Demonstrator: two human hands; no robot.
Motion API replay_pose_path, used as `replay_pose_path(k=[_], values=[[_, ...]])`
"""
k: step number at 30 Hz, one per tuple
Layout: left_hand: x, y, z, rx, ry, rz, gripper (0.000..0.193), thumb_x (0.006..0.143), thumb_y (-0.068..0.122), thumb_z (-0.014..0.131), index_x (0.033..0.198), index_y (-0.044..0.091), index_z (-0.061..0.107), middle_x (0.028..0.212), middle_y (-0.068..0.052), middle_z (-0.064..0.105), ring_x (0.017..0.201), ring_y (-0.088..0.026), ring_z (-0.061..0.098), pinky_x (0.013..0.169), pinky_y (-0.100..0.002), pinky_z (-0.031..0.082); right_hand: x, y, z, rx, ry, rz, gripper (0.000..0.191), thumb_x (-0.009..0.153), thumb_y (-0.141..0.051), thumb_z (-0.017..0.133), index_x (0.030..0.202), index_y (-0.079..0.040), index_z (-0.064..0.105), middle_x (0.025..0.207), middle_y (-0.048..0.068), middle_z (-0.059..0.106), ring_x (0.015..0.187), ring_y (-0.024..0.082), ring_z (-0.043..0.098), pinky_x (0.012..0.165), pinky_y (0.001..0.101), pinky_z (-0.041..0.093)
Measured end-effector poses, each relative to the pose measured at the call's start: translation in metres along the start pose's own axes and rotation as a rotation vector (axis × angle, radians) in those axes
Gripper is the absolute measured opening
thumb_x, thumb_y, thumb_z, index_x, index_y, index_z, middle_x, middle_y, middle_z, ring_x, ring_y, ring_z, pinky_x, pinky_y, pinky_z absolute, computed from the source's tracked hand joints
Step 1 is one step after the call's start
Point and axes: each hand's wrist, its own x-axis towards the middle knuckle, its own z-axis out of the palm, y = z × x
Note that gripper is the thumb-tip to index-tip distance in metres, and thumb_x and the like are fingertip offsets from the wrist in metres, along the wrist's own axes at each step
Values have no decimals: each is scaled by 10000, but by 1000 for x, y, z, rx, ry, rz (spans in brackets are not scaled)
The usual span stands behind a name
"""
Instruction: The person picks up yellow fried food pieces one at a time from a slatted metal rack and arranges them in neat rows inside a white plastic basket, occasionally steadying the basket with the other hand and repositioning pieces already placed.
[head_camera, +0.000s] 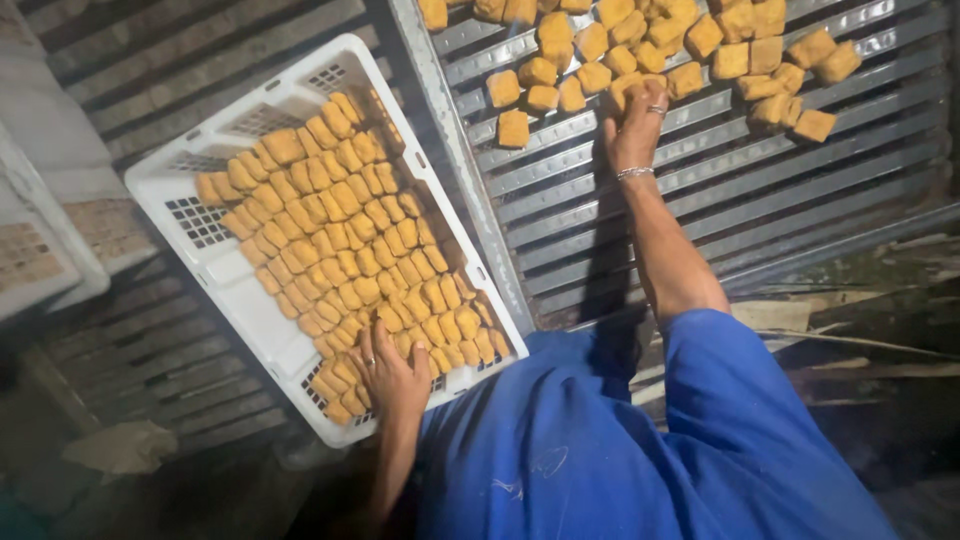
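A white plastic crate (215, 265) lies tilted on the left, filled with neat rows of golden fried cubes (340, 235). My left hand (388, 372) rests flat on the cubes at the crate's near corner, fingers spread, holding nothing. On the right is a grey slatted metal rack (760, 190). Several loose golden cubes (700, 45) lie scattered along its far side. My right hand (634, 118), with a ring and a bracelet, reaches out to them. Its fingers curl around one cube (628, 90) at the near edge of the pile.
A metal bar (455, 150) separates the crate from the rack. Another white crate (45, 250) stands at the far left on dark slats (150, 350). Wooden debris (850, 330) lies at the right. My blue shirt (620, 450) fills the bottom.
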Motion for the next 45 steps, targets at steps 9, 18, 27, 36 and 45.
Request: replay_pose_path(k=[9,18,27,36,45], values=[[-8,3,1,60,-142,-69,853,928,383,624,1520,-115,264,1501,-346,426,1522,-443,252,1236,-622,96,25,-20,30,125,184,74,631,883,-29,902,1333,-30,459,1383,248,475,1305,435,486,1117,489,426],[-6,6,2,-12,-90,-95,811,918,365,624,1511,-88,308,1487,-306,458,1518,-428,266,1255,-611,71,34,-22,33,18,142,16,737,804,29,851,1399,-53,423,1372,240,440,1307,436,442,1116,516,395],[-5,4,-3,13,-76,-79,811,929,385,610,1521,-74,298,1500,-286,454,1519,-400,280,1266,-614,80,-16,-13,9,53,49,-56,790,809,32,841,1448,-40,382,1362,254,463,1288,442,468,1104,514,400],[-7,5,0,-10,-37,-75,823,884,348,663,1519,-56,328,1484,-269,481,1489,-410,305,1228,-647,108,-16,-12,2,143,58,62,797,847,-7,882,1450,-62,364,1358,229,520,1219,428,578,1032,471,493],[-9,2,1,-20,3,-68,823,871,354,675,1510,-54,355,1454,-296,509,1460,-433,339,1216,-637,141,-20,-65,33,77,-29,160,851,800,6,848,1493,-99,365,1361,194,514,1167,361,600,952,407,547]])
